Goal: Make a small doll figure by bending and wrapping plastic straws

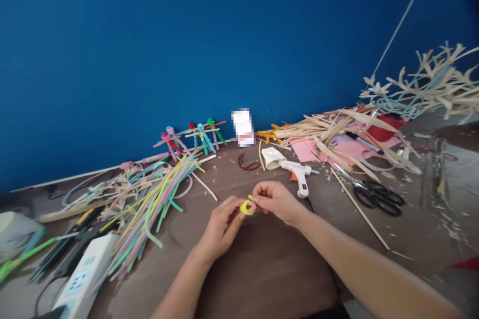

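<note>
yellow strip (247,207), curled loop, pinched by both hands

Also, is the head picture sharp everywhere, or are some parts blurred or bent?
Head view: sharp in the middle, at the left hand, right hand and yellow loop; smeared at the edges, as at the power strip and pale stalks; one white box is pixelated; light even, shadows soft.

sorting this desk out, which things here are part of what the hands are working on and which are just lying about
In hand: yellow coil, pinched between left hand and right hand.

Lying about: glue gun, scissors, coloured strips, stick figures, bead string, power strip, dried leaf slivers.
</note>
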The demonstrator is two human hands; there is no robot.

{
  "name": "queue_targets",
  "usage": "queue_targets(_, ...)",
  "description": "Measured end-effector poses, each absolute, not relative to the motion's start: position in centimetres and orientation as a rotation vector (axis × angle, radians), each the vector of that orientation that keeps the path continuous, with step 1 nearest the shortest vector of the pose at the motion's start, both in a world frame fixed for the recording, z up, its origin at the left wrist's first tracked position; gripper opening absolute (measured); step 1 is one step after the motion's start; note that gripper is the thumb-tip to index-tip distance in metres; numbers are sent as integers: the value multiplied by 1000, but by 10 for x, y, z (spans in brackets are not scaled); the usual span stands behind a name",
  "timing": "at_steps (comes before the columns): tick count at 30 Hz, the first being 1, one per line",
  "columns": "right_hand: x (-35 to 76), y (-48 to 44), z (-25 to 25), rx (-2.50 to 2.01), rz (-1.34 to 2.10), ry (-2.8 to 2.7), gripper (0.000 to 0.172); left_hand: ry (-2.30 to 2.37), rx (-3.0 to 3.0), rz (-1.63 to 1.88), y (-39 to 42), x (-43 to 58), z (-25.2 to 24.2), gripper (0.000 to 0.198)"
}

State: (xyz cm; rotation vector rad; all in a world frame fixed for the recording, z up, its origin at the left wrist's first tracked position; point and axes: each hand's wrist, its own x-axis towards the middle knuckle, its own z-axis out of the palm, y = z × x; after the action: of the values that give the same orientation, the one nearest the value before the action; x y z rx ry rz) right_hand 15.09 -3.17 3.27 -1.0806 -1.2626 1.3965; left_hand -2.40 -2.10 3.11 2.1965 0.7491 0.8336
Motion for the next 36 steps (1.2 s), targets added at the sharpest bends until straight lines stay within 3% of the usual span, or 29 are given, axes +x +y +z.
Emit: queue_targets(36, 150, -34, 37, -1076, 1293, -1473, 11, 773, 1943, 720, -21, -20, 38, 30)
